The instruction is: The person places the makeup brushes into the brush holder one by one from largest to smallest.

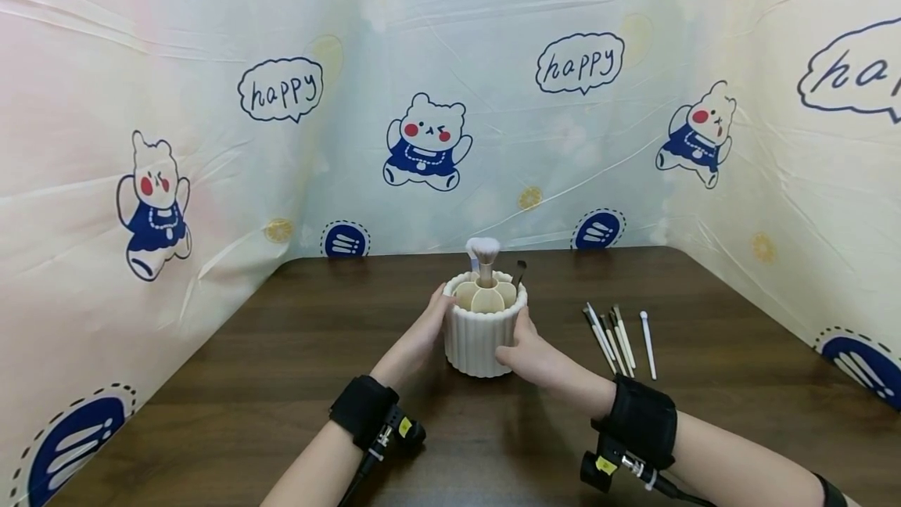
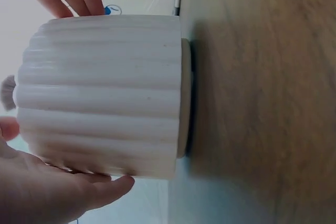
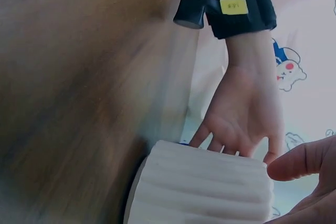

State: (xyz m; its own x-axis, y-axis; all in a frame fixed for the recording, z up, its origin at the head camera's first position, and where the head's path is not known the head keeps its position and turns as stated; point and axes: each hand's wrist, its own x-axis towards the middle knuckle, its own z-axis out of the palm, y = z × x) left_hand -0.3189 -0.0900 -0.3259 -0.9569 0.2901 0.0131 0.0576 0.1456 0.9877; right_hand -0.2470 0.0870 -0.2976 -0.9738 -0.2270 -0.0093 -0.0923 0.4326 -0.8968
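A white ribbed brush holder (image 1: 479, 341) stands upright on the table in front of me, its base right at the tabletop. My left hand (image 1: 425, 329) holds its left side, the thumb near the scalloped rim. From the right, my right hand (image 1: 529, 352) grips the wall, with the thumb toward the front. The left wrist view shows my left hand (image 2: 68, 190) against the ribs. In the right wrist view, the left palm (image 3: 241, 108) faces the holder, and its fingertips are hidden behind. A fluffy pale-tipped makeup brush (image 1: 485, 254) and a dark-tipped brush (image 1: 520, 270) stand in the cream compartments.
Right of the holder, several slim brushes (image 1: 611, 341) lie in a loose bunch on the dark wooden table (image 1: 296, 382). One white stick-like brush (image 1: 648, 344) lies apart from them. A printed curtain (image 1: 493, 139) encloses the table's back and sides.
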